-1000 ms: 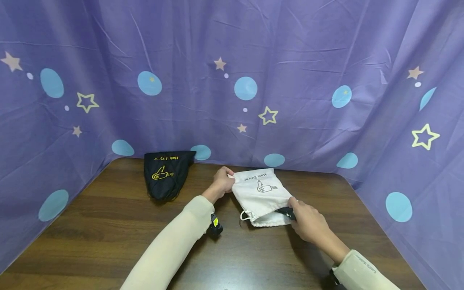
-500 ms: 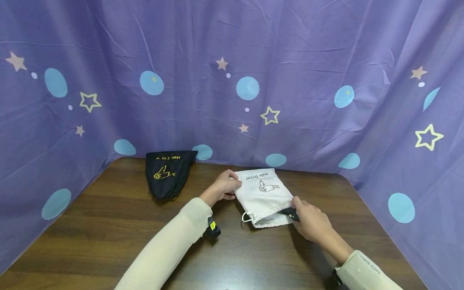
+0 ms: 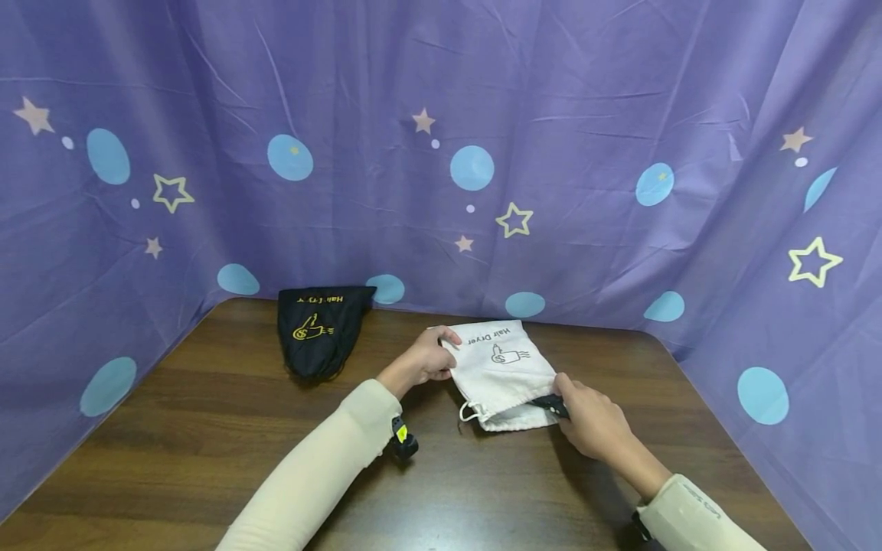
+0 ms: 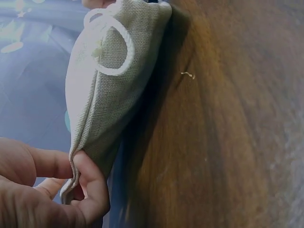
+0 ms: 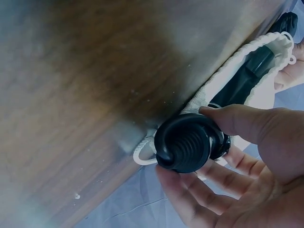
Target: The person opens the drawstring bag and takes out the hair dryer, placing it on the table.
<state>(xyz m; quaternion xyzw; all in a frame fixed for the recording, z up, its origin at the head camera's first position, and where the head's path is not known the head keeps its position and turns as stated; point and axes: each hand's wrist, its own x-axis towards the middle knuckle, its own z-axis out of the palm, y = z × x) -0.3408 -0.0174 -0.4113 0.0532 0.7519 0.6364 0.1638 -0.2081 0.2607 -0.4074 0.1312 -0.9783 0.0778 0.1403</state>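
Observation:
A white drawstring bag (image 3: 499,379) printed "Hair Dryer" lies on the table, its mouth towards me. My left hand (image 3: 429,356) pinches the bag's left side seam near the far corner; the left wrist view shows the cloth (image 4: 97,118) between thumb and fingers. At the bag's mouth, my right hand (image 3: 594,417) grips a black hair dryer (image 3: 550,404) by its end. Most of the dryer is hidden inside the cloth. In the right wrist view its round, ringed end (image 5: 187,145) sits between thumb and fingers, and the mouth gapes around the black part inside.
A black drawstring bag (image 3: 320,333) with yellow "Hair Dryer" print lies at the back left of the wooden table (image 3: 441,490). A purple curtain (image 3: 386,191) with stars and dots stands behind and at both sides. White cord loops (image 3: 468,413) hang at the white bag's mouth.
My left hand has shifted slightly inward along the white bag's left side, its fingers now lying further over the cloth. The right hand and the dryer stay almost where they were.

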